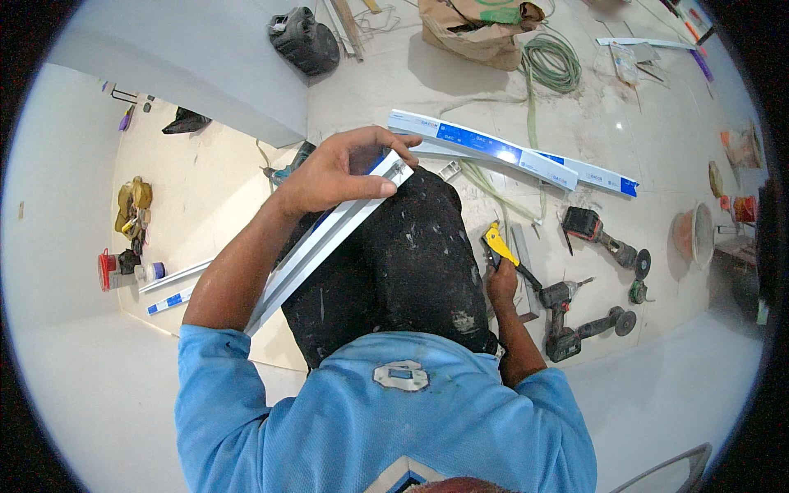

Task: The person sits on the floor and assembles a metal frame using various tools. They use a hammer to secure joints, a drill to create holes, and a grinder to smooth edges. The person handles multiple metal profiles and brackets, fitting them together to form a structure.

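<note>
My left hand [341,168] is wrapped round the upper end of a long white metal profile [308,259], its thumb along the open end face. The profile slants down over my left thigh and passes behind my left forearm, where its lower part is hidden. Beside my right knee, my right hand [502,285] grips one handle of a yellow-and-black hand riveter [496,239]. The riveter's other black handle sticks out to the right, spread apart from the first. Narrow metal strips [523,255] lie on the floor behind it.
More white profiles with blue film [493,148] lie crossed ahead of my knees. To the right are a cordless drill [559,316], an angle grinder [604,238] and another cutting tool [612,323]. A coiled green hose [551,64] and paper bag [472,33] sit farther off.
</note>
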### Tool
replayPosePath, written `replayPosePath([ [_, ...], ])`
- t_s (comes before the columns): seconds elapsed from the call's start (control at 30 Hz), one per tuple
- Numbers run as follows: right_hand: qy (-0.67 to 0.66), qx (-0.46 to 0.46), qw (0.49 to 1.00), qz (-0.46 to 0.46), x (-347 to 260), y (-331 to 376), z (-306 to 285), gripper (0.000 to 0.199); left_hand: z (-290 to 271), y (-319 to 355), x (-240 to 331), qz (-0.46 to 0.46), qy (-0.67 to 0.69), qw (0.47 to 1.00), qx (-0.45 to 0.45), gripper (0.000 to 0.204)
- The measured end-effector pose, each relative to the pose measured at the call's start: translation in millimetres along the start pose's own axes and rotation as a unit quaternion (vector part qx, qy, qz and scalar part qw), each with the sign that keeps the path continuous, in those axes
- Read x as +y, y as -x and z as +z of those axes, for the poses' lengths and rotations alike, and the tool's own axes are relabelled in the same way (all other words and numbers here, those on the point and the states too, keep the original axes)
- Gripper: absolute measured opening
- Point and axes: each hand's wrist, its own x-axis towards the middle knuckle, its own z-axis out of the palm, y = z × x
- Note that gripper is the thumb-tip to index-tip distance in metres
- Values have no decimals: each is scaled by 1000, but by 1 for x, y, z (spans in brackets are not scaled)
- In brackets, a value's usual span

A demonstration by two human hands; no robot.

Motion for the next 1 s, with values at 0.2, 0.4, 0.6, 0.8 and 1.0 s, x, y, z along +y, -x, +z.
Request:
replayPosePath([
  [0.2,23,-22,999,-1,-7,-4,-12,45,-7,6,4,-20,-12,999,-31,60],
  [0.4,120,-65,990,11,-6,-14,-20,37,-7,17,8,-81,-76,994,-8,83],
  [0.6,138,-93,985,-42,-60,-42,-90,38,9,21,16,-48,-203,977,-53,95],
  [0.8,-338,140,873,-322,-280,-21,-303,23,21,25,15,-20,-220,975,-21,87],
  [1.0,-201,203,796,-534,-312,-43,-308,33,27,22,27,-70,-214,974,-37,91],
])
